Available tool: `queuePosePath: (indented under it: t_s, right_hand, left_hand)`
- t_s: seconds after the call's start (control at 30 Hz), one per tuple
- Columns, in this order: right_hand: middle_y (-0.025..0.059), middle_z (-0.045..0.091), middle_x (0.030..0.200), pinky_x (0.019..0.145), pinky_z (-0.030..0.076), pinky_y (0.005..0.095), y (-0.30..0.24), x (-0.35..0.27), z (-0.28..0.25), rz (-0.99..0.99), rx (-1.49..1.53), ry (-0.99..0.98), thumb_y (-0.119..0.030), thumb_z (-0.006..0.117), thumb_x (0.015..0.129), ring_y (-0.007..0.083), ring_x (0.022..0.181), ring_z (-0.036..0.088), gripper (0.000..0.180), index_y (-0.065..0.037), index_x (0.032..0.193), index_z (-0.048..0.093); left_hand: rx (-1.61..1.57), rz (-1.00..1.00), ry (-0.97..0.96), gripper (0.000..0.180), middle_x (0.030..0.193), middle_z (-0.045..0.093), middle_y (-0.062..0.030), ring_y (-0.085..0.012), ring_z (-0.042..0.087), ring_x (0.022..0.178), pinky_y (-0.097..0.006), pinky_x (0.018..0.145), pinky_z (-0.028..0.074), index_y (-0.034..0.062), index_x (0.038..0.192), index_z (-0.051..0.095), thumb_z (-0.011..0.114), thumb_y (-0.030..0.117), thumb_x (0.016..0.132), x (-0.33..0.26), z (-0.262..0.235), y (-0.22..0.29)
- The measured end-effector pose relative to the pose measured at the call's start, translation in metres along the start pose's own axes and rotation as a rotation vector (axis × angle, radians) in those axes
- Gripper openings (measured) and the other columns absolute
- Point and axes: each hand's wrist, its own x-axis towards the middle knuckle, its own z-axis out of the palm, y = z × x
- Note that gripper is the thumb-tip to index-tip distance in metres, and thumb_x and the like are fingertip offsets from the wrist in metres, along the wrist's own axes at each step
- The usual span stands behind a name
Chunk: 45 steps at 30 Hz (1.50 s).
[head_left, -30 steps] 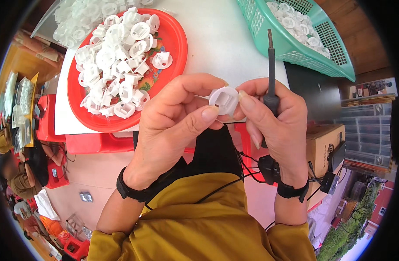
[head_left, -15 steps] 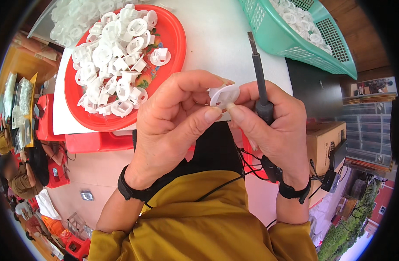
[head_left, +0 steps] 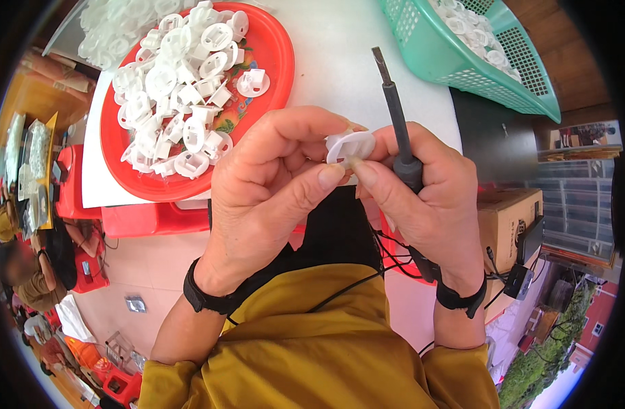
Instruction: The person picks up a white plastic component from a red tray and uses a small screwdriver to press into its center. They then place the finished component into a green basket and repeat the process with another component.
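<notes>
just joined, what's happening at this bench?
A person holds a small white plastic disc pinched between the fingers of both hands. The left hand grips it from the left; the right hand presses on it with the thumb while also holding a dark screwdriver upright, tip pointing away. On the white table, a red tray is piled with similar white parts, and a green basket holds more.

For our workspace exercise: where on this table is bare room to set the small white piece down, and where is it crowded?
Bare white table lies between the red tray and the green basket, just beyond both hands. The tray is heaped with white plastic parts; the basket also holds parts. More parts crowd the table's far left corner.
</notes>
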Motion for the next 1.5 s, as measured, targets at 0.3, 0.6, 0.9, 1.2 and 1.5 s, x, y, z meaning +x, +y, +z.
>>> queuePosePath:
  t_s: [0.3, 0.6, 0.9, 1.2, 1.5]
  right_hand:
    - [0.0033, 0.062, 0.069, 0.045, 0.039, 0.0186, -0.001, -0.001, 0.005, 0.013, -0.07, -0.007, -0.004, 0.062, 0.089, 0.0034, 0.052, 0.053, 0.01, 0.001, 0.097, 0.059]
    - [0.0027, 0.062, 0.068, 0.045, 0.038, 0.0186, 0.001, -0.003, 0.008, -0.039, -0.113, 0.017, -0.006, 0.062, 0.089, 0.0032, 0.051, 0.051, 0.011, 0.0, 0.098, 0.06]
    - [0.0017, 0.061, 0.066, 0.044, 0.038, 0.0189, 0.002, -0.003, 0.01, -0.069, -0.154, 0.027, -0.006, 0.061, 0.09, 0.0029, 0.049, 0.05, 0.009, 0.0, 0.097, 0.06]
    - [0.0007, 0.059, 0.062, 0.044, 0.037, 0.0204, 0.004, -0.004, 0.011, -0.201, -0.264, 0.078, -0.001, 0.062, 0.086, 0.0031, 0.048, 0.049, 0.007, -0.001, 0.092, 0.058]
    - [0.006, 0.053, 0.064, 0.048, 0.041, 0.0299, 0.011, -0.005, 0.012, -0.338, -0.455, 0.116, 0.003, 0.064, 0.079, 0.0179, 0.053, 0.053, 0.014, -0.001, 0.089, 0.055]
  left_hand:
    - [-0.019, -0.015, 0.019, 0.03, 0.114, 0.058, -0.0192, -0.0253, 0.061, 0.104, -0.036, 0.088, 0.054, -0.0058, 0.116, 0.048, 0.059, 0.001, 0.089, -0.003, -0.004, 0.0]
    - [-0.064, -0.006, 0.025, 0.03, 0.114, 0.058, -0.0187, -0.0253, 0.06, 0.105, -0.037, 0.089, 0.053, -0.0061, 0.116, 0.048, 0.059, 0.001, 0.089, -0.005, -0.003, 0.002]
    - [-0.03, 0.017, 0.05, 0.031, 0.113, 0.059, -0.0174, -0.0227, 0.06, 0.104, -0.035, 0.088, 0.053, -0.0055, 0.116, 0.049, 0.061, 0.002, 0.088, -0.007, -0.003, 0.002]
    - [-0.04, 0.036, 0.053, 0.031, 0.114, 0.06, -0.0183, -0.0227, 0.061, 0.104, -0.035, 0.088, 0.053, -0.0058, 0.119, 0.048, 0.057, 0.0, 0.09, -0.008, 0.001, 0.002]
    - [0.694, -0.113, 0.064, 0.03, 0.089, 0.063, -0.0064, -0.0082, 0.062, 0.074, -0.021, 0.062, 0.051, -0.0054, 0.12, 0.052, 0.05, -0.007, 0.09, -0.004, 0.007, 0.016]
